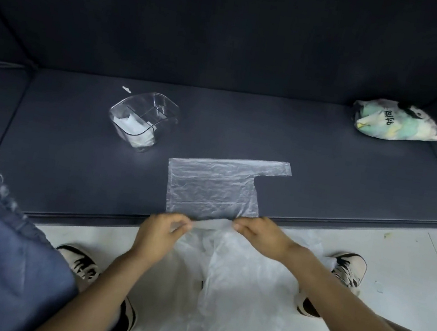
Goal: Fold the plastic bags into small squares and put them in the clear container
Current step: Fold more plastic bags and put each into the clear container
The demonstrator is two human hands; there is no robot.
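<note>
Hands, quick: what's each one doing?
Left hand: pinching the near edge of the clear plastic bag.
Right hand: pinching the same edge.

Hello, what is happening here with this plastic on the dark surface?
A person is folding a clear plastic bag laid flat on a dark mat. The left hand and right hand pinch its near edge. Behind, a clear container already holds some folded white plastic. More loose plastic hangs below the hands.
</note>
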